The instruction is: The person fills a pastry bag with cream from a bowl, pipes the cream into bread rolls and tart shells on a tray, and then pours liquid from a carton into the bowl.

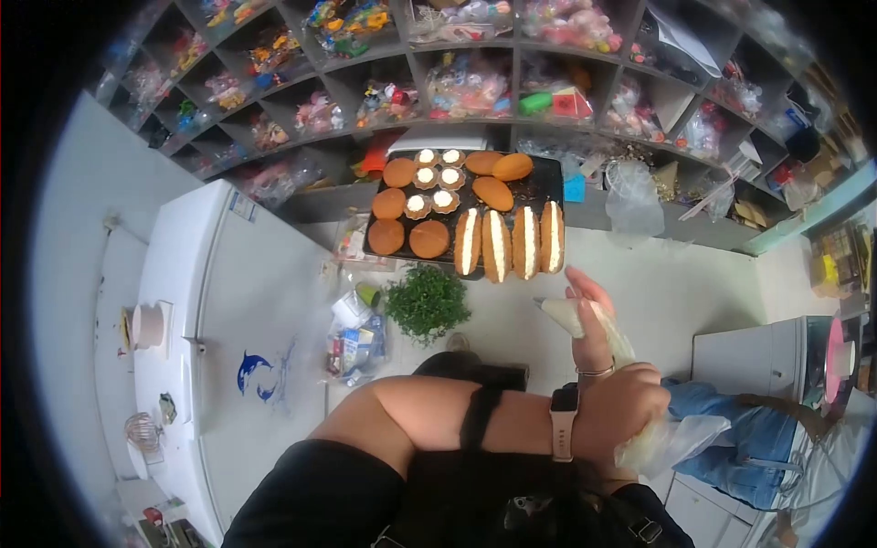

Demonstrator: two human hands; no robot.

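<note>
A piping bag (565, 316) of pale cream, with a metal tip, points up and left just below the tray's right corner. My right hand (592, 333), a bracelet at its wrist, holds the bag near the tip, with some fingers extended. My left hand (626, 406), below a watch, is closed around the bag's gathered plastic end; my left arm crosses in front of my body. On the dark baking tray (528, 189) lie several long cakes with white cream (496, 245), several plain oval cakes (493, 193), round cakes (428, 239) and small cream-topped tarts (425, 176).
Grey cubbyhole shelves (411, 50) full of bagged decorations stand behind the tray. A white fridge (265, 292) is at left. A green potted plant (427, 303) and a bag of packages (356, 347) are below the tray. A white cabinet (744, 352) stands right, near blue jeans (744, 447).
</note>
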